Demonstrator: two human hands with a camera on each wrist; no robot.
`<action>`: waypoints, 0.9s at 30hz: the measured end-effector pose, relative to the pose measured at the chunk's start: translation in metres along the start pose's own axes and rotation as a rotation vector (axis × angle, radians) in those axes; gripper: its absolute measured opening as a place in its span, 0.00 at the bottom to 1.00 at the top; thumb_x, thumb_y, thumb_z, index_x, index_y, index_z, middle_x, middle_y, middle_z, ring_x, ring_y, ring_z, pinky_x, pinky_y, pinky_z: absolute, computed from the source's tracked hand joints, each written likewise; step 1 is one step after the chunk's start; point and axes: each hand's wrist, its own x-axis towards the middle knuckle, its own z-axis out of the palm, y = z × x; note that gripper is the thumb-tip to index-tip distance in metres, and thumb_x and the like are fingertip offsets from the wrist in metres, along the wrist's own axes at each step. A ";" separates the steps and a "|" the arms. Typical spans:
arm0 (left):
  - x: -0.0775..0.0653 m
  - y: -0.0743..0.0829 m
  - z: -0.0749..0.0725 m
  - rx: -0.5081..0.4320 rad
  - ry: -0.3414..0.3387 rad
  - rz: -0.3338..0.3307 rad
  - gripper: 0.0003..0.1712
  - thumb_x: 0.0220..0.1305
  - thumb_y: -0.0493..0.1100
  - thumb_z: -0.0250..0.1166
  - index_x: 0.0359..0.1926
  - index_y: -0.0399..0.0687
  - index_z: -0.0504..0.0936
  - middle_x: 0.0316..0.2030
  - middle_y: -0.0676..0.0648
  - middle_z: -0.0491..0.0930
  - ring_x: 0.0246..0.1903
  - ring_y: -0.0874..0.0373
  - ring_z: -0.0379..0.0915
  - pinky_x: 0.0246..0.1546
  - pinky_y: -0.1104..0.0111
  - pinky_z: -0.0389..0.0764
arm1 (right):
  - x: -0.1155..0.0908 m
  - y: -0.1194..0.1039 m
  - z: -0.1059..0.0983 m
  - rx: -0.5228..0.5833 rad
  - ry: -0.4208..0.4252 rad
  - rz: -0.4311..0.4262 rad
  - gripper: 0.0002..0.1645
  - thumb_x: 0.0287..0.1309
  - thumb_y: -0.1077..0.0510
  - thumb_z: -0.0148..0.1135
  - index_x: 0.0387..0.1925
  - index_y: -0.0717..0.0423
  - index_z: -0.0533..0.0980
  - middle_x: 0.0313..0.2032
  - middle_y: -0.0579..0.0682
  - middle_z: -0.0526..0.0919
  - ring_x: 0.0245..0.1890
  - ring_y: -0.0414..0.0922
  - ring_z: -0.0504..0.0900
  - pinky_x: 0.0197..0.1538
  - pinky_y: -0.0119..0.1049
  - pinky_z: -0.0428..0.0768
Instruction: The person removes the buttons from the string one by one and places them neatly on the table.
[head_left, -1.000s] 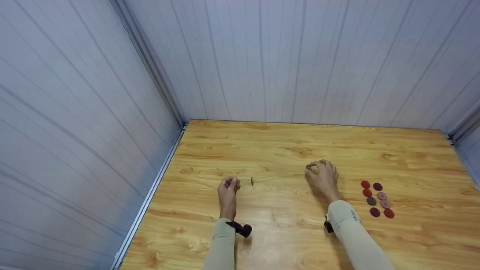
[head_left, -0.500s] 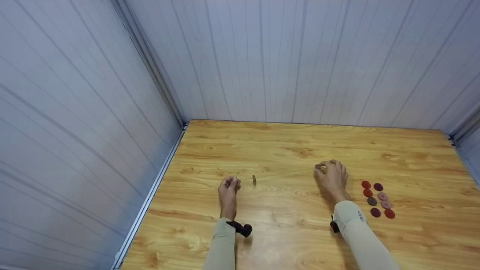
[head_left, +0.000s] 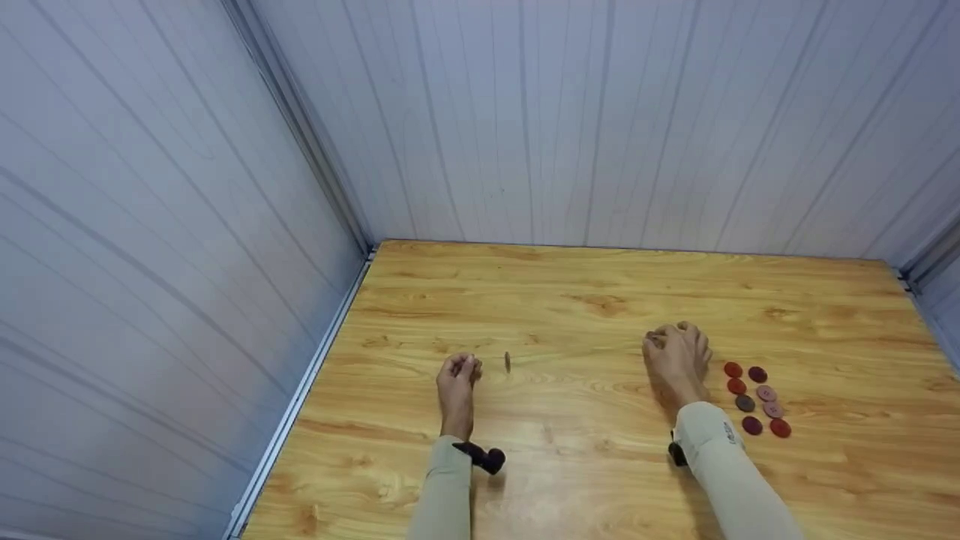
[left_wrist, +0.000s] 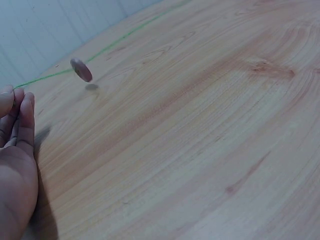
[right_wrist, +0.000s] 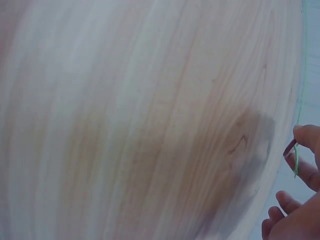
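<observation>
A thin green thread [left_wrist: 132, 32] runs taut between the two hands. My left hand [head_left: 456, 382] pinches one end of it, thumb against fingertips. Strung on the thread a short way from those fingers is a brownish button [left_wrist: 81, 70], standing on edge just above the tabletop and casting a small shadow. My right hand [head_left: 679, 360] grips a second, dark button [right_wrist: 289, 148] between thumb and forefinger; the thread passes by this button and its short green tail hangs below the thumb in the right wrist view. The other right fingers are bent and stay off the button.
Several loose buttons lie flat to the right of my right hand: red ones [head_left: 780, 427], pink ones [head_left: 772, 409], dark maroon ones [head_left: 752, 425] and a grey one [head_left: 745, 403]. White panel walls [head_left: 562, 135] border the wooden table [head_left: 600, 480] at the back and left.
My right hand has moved rightward, nearer the loose buttons, with its button in its grip. The strung button has shifted slightly right and turned on the thread. My left hand stays put.
</observation>
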 end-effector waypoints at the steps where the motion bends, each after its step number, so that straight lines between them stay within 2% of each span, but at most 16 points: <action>1: 0.000 0.000 0.000 -0.001 0.002 0.000 0.08 0.68 0.37 0.58 0.42 0.35 0.73 0.44 0.30 0.76 0.45 0.42 0.76 0.43 0.61 0.81 | 0.000 0.001 0.000 -0.007 0.001 0.007 0.18 0.66 0.50 0.55 0.49 0.59 0.76 0.65 0.65 0.60 0.66 0.65 0.51 0.66 0.63 0.49; 10: 0.002 -0.001 0.001 -0.004 0.013 -0.001 0.08 0.67 0.37 0.59 0.42 0.33 0.74 0.43 0.31 0.77 0.42 0.48 0.78 0.43 0.62 0.81 | -0.002 0.004 -0.007 -0.021 -0.004 0.066 0.18 0.69 0.49 0.49 0.45 0.59 0.75 0.65 0.65 0.60 0.66 0.65 0.51 0.67 0.63 0.48; 21: 0.002 -0.001 0.000 -0.002 0.012 0.006 0.10 0.68 0.37 0.59 0.43 0.32 0.73 0.41 0.33 0.78 0.42 0.48 0.78 0.43 0.62 0.81 | 0.000 0.010 -0.010 -0.080 0.017 0.078 0.18 0.69 0.52 0.48 0.44 0.64 0.74 0.63 0.69 0.60 0.65 0.68 0.50 0.66 0.65 0.47; 27: 0.001 0.001 0.002 -0.012 0.017 -0.008 0.11 0.68 0.36 0.58 0.44 0.29 0.72 0.42 0.33 0.77 0.44 0.42 0.76 0.45 0.60 0.81 | 0.001 0.011 -0.011 -0.122 0.044 0.073 0.16 0.67 0.55 0.50 0.40 0.66 0.75 0.61 0.71 0.61 0.64 0.69 0.51 0.63 0.67 0.49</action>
